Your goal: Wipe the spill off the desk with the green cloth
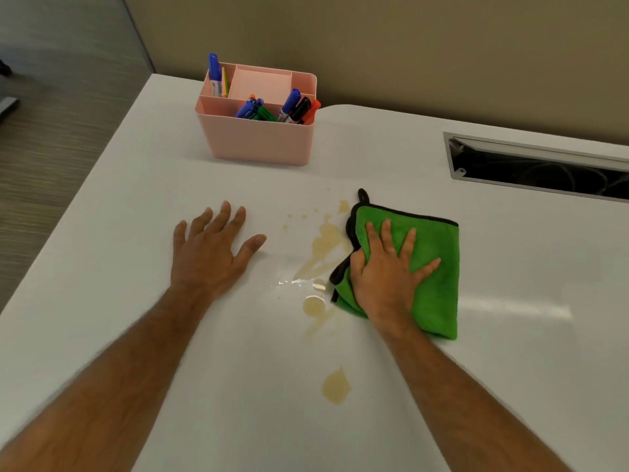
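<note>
A tan liquid spill [325,247] lies in streaks and drops across the middle of the white desk [136,206], with a separate blot [336,386] nearer to me. The folded green cloth [432,267], edged in black, lies flat just right of the spill, its left edge touching the liquid. My right hand [388,274] presses on the cloth with fingers spread and the thumb curled over its left edge. Left of the spill, my left hand [211,250] rests palm down on the bare desk, fingers apart, holding nothing.
A pink desk organiser [258,137] with several markers stands at the back, beyond the spill. A rectangular cable opening [537,172] with a metal frame is set in the desk at the right rear. The desk's left edge runs diagonally beside the carpeted floor [51,148].
</note>
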The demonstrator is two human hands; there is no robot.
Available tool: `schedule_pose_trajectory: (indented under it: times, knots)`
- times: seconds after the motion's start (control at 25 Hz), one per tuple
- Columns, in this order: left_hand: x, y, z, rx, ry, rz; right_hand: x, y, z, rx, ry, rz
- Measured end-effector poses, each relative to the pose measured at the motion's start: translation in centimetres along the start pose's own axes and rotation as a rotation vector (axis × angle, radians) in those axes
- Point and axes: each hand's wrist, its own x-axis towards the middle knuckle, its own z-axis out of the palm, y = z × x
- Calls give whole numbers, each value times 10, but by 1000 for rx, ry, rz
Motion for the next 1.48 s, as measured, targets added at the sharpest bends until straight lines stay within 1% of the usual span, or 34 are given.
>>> schedule_pose_trajectory:
  times: [0.08,0.24,0.36,0.52,0.68,0.8,1.0,1.2,1.36,1.48]
  knots:
    - [-2,-6,0,22,30,40,24,-7,-2,6,0,18]
    - [-4,-6,4,3,39,42,70,-20,-5,-7,-7,5]
    - [-3,-7,5,-10,44,39,92,-24,-5,-25,-34,-107]
    - [-3,-8,6,-9,46,43,101,-22,-7,-52,-87,-294]
    - [-2,-9,6,-10,42,37,87,-12,-7,-80,-123,-490]
    - [-2,-8,5,-13,44,43,61,-5,-5,-96,-129,-542]
    - [-3,-9,5,-9,43,50,12,7,-3,-117,-117,-540]
    - [-4,-9,5,-27,45,53,-38,19,0,-80,-72,-511]
    - [-4,-9,6,-21,49,64,-92,30,4,-81,-35,-452]
    - [-4,-9,6,-15,42,63,-133,26,9,-91,-11,-353]
